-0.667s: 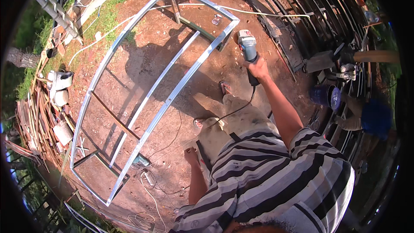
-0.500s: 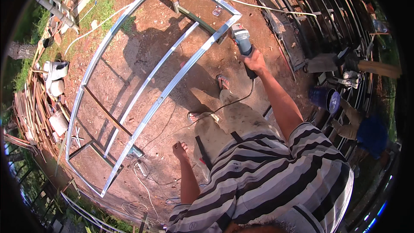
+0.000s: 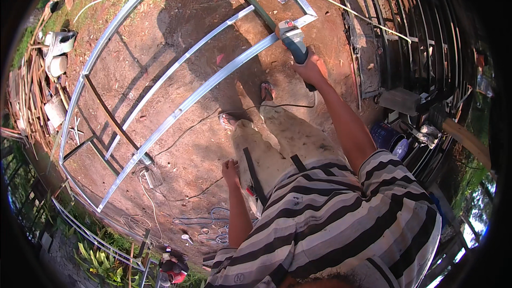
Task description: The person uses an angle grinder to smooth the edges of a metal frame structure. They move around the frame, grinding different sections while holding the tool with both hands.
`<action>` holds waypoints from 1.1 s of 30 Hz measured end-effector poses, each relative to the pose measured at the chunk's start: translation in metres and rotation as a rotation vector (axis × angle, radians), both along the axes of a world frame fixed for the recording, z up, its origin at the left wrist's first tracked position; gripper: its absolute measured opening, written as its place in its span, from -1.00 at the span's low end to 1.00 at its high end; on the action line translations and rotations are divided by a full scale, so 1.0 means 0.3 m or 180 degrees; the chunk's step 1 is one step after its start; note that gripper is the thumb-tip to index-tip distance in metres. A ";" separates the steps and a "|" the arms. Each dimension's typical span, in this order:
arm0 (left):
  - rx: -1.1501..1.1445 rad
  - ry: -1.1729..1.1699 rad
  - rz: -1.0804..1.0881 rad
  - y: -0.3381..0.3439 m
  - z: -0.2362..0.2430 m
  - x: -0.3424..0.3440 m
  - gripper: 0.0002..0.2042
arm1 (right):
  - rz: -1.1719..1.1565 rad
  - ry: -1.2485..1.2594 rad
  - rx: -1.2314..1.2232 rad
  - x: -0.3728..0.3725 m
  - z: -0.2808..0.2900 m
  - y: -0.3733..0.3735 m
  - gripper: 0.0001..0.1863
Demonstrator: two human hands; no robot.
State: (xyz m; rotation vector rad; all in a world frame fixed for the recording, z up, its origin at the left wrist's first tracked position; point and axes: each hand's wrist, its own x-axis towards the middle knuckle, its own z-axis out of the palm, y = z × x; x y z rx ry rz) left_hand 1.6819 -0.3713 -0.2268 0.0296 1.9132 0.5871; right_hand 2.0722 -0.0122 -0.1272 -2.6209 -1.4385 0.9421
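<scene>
My right hand (image 3: 312, 68) grips an angle grinder (image 3: 296, 45) by its body. Its head is at the near rail of a large metal frame (image 3: 181, 108), close to the far right corner; whether the disc touches the metal I cannot tell. From the grinder's rear a dark power cord (image 3: 280, 105) runs down and across my legs to the left. My left hand (image 3: 230, 172) hangs beside my left thigh, fingers curled, with nothing visible in it. The frame is of silvery tubes, with darker crosspieces and a thinner inner rail (image 3: 181, 63).
A power strip (image 3: 151, 178) and coiled cable (image 3: 210, 224) lie on the dirt at left. Wood scraps (image 3: 29, 93) are heaped at the far left. Dark metal racks (image 3: 410, 32) and a blue bucket (image 3: 385, 136) stand at right. A person in red (image 3: 173, 273) is at lower left.
The view has shifted, and the frame sits further left. The grinder's head now meets the near rail, where before it was just right of it. A person in red has come into view.
</scene>
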 end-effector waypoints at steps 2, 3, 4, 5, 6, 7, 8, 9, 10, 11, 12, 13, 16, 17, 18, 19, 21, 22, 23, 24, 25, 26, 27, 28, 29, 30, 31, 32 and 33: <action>0.0082 0.0031 -0.0257 0.015 -0.021 0.030 -0.72 | -0.0044 0.0061 0.0481 0.116 -0.178 -0.057 -0.16; 0.0064 0.0016 -0.0241 0.024 0.000 0.038 -0.72 | 0.0013 0.0123 0.0576 0.117 -0.198 -0.060 -0.16; 0.0055 -0.0019 -0.0239 0.036 0.012 0.045 -0.73 | 0.0070 0.0169 0.0672 0.122 -0.202 -0.061 -0.15; -0.0026 -0.0024 -0.0073 0.025 0.000 0.041 -0.73 | 0.0237 0.0250 0.0630 0.060 -0.109 -0.031 -0.15; -0.0105 -0.0088 0.0035 0.014 -0.012 0.038 -0.74 | 0.0353 0.0267 0.0586 0.031 -0.031 -0.015 -0.15; -0.0197 -0.0168 0.0104 0.015 -0.008 0.037 -0.74 | 0.0251 0.0214 0.0474 0.038 -0.037 -0.018 -0.16; -0.0173 -0.0250 0.0100 0.022 -0.008 0.031 -0.74 | 0.0147 0.0160 0.0363 0.044 -0.052 -0.019 -0.17; -0.0149 -0.0331 0.0097 0.033 -0.012 0.023 -0.74 | 0.0042 0.0107 0.0252 0.051 -0.059 -0.024 -0.17; -0.0112 -0.0382 0.0117 0.042 -0.017 0.014 -0.74 | 0.0060 0.0126 0.0161 0.038 -0.037 -0.011 -0.18; -0.0143 -0.0353 0.0129 0.046 -0.018 0.013 -0.74 | 0.0079 0.0145 0.0070 0.029 -0.007 0.004 -0.18; -0.0174 -0.0323 0.0142 0.049 -0.018 0.013 -0.73 | 0.0098 0.0165 -0.0021 0.017 0.014 0.018 -0.18; -0.0206 -0.0302 0.0133 0.055 -0.015 0.009 -0.73 | 0.0036 0.0136 -0.0063 0.009 0.018 0.022 -0.18; -0.0220 -0.0354 0.0022 0.068 -0.014 -0.017 -0.73 | -0.0104 0.0049 -0.0108 -0.002 0.017 0.028 -0.19; -0.0242 -0.0368 0.0024 0.065 -0.019 -0.024 -0.73 | -0.0118 0.0017 -0.0070 0.001 0.005 0.021 -0.19; -0.0264 -0.0382 0.0025 0.060 -0.024 -0.029 -0.72 | -0.0134 -0.0017 -0.0032 0.005 -0.002 0.017 -0.20; -0.0287 -0.0394 0.0038 0.065 -0.019 -0.028 -0.72 | -0.0105 -0.0001 -0.0067 0.000 0.004 0.019 -0.20; -0.0262 -0.0367 0.0034 0.080 -0.015 -0.033 -0.72 | -0.0047 0.0030 -0.0137 -0.010 0.021 0.019 -0.21; -0.0250 -0.0344 0.0025 0.077 -0.018 -0.041 -0.72 | -0.0083 0.0048 -0.0102 -0.006 0.009 0.014 -0.21; -0.0249 -0.0318 -0.0062 0.073 -0.020 -0.043 -0.71 | -0.0118 0.0066 -0.0067 0.001 -0.010 0.006 -0.21; -0.0248 -0.0292 -0.0149 0.069 -0.023 -0.041 -0.71 | -0.0152 0.0085 -0.0032 0.009 -0.022 0.000 -0.22; -0.0240 -0.0265 -0.0231 0.072 -0.026 -0.039 -0.71 | -0.0070 0.0069 -0.0045 0.009 -0.018 0.000 -0.23; -0.0240 -0.0261 -0.0195 0.074 -0.026 -0.039 -0.70 | 0.0013 0.0053 -0.0058 0.010 -0.011 -0.003 -0.23; -0.0240 -0.0257 -0.0158 0.074 -0.027 -0.038 -0.70 | 0.0098 0.0037 -0.0071 0.009 -0.007 -0.003 -0.24; -0.0245 -0.0253 -0.0128 0.068 -0.024 -0.038 -0.70 | -0.0020 -0.0004 -0.0045 0.007 -0.013 -0.008 -0.25; -0.0209 -0.0252 -0.0120 0.062 -0.021 -0.035 -0.70 | -0.0137 -0.0044 -0.0020 0.003 -0.029 -0.014 -0.26; -0.0173 -0.0251 -0.0112 0.055 -0.019 -0.031 -0.70 | -0.0254 -0.0085 0.0005 0.002 -0.047 -0.021 -0.27; -0.0124 -0.0247 -0.0108 0.054 -0.023 -0.031 -0.70 | -0.0165 -0.0031 0.0143 0.026 -0.086 -0.031 -0.27; -0.0125 -0.0291 -0.0059 0.049 -0.035 -0.030 -0.70 | -0.0081 0.0014 0.0284 0.053 -0.110 -0.038 -0.28; -0.0126 -0.0338 -0.0012 0.044 -0.047 -0.027 -0.70 | -0.0083 0.0007 0.0287 0.082 -0.130 -0.048 -0.28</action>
